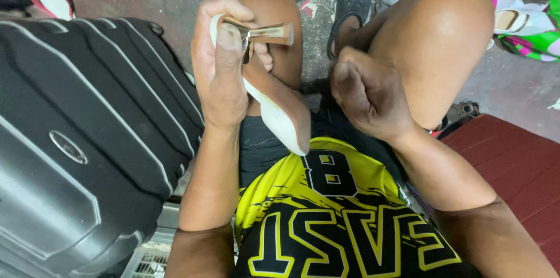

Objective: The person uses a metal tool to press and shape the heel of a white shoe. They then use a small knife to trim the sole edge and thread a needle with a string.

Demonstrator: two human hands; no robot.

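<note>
The left hand [219, 74] is clamped on a high-heeled shoe [274, 103], its toe hidden; at 3 o'clock, the right hand [367, 94] is fisted, perhaps empty.

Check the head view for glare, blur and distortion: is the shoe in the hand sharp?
Head view: the cream high-heeled shoe in the left hand is sharp; its gold metal heel and the bare knee carry soft glare; the right hand is slightly soft; the black ribbed suitcase bows with wide-angle distortion.
</note>
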